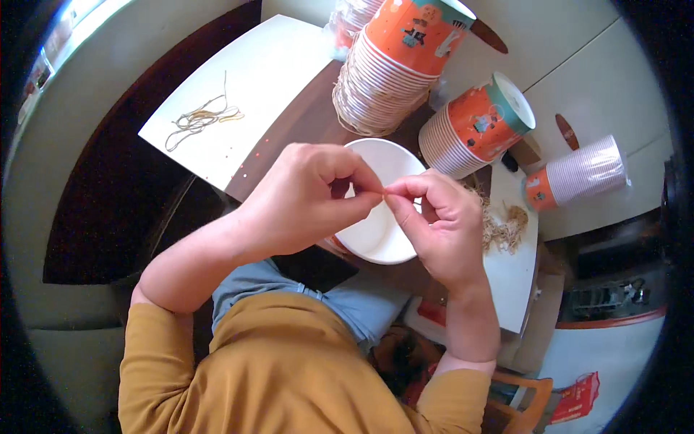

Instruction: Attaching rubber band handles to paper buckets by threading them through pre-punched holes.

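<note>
Above a round white paper bucket, my left hand and my right hand meet fingertip to fingertip. Thumb and forefinger are pinched on each. Whatever lies between them is too small to make out. The bucket stands open side up at the front of the table, and my wrists and fingers cover part of its rim. Right of my right hand lies a tangled bundle of thin tan strings. Several loose grey and yellowish cords rest on the white table part at the left.
A tall stack of orange-and-teal paper buckets, wound with string low down, rises behind the bucket. To its right stands a shorter stack. A plastic-wrapped stack leans at the far right. The brown table strip carries small specks.
</note>
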{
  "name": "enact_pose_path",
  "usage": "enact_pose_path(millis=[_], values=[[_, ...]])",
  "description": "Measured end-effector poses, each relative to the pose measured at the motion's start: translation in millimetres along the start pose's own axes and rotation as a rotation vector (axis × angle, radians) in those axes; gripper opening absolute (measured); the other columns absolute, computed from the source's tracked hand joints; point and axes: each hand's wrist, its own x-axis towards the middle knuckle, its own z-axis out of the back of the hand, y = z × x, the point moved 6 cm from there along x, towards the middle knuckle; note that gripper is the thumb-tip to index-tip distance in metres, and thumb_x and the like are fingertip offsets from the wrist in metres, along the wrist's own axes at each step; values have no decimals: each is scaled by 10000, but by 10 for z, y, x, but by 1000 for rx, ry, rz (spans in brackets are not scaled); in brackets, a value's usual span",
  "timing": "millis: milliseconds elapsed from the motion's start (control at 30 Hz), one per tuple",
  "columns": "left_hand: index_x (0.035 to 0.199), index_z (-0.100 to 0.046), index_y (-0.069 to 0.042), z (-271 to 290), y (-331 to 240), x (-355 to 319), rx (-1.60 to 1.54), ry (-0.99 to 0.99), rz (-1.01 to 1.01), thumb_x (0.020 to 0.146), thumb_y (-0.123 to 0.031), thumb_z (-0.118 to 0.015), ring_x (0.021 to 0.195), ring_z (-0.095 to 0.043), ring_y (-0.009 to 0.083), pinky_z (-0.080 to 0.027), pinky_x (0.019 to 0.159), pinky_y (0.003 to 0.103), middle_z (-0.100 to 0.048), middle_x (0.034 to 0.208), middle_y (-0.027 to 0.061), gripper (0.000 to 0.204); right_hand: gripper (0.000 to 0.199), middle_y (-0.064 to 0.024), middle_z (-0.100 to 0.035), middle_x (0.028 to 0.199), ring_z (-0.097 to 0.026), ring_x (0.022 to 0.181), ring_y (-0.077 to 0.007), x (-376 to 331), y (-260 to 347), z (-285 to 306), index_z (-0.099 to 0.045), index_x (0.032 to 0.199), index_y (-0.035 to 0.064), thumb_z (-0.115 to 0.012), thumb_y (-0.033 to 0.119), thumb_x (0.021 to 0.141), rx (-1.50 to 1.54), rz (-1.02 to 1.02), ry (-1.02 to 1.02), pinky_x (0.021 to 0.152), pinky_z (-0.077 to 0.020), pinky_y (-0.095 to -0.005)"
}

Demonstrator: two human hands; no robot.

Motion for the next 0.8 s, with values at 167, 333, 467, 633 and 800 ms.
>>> enact_pose_path(millis=[167, 333, 467, 633, 800], values=[[797, -668, -43, 87, -350, 76, 345, -129, -396, 713, -10, -707, 583, -563, 122, -454, 513, 247, -602, 694, 40, 98, 64, -104, -614, 721, -633, 651, -218, 121, 171, 103, -632, 838, 28, -674, 46, 793, -97, 125, -47, 580, -485, -309], [775, -649, -37, 91, -477, 147, 512, -136, -562, 666, 37, -705, 608, -576, 170, -475, 540, 277, -609, 736, 57, 144, 93, -38, -633, 698, -554, 605, -73, 196, -23, 57, -649, 836, 2, -653, 95, 830, 240, -111, -46, 535, -437, -231], [765, -639, -40, 60, -436, 112, 595, -85, -628, 640, 34, -718, 642, -583, 207, -479, 565, 300, -607, 741, 65, 165, 109, -1, -625, 683, -527, 610, -10, 168, -81, -48, -652, 840, -13, -638, 95, 846, 395, -251, 56, 519, -425, -195], [778, -638, -37, 51, -369, 38, 696, -56, -640, 640, 35, -723, 647, -580, 224, -478, 568, 305, -604, 759, 77, 177, 101, -4, -633, 690, -537, 615, -13, 180, -166, -160, -657, 842, -18, -640, 81, 832, 358, -250, 108, 520, -433, -202], [942, -689, -23, 223, 117, 93, 489, -1, -47, 768, 7, -658, 685, -585, 104, -483, 620, 254, -627, 803, 53, 179, 114, -16, -637, 676, -554, 616, -36, 187, -487, -360, -664, 824, -21, -629, 87, 830, 381, -370, 199, 544, -448, -220]])
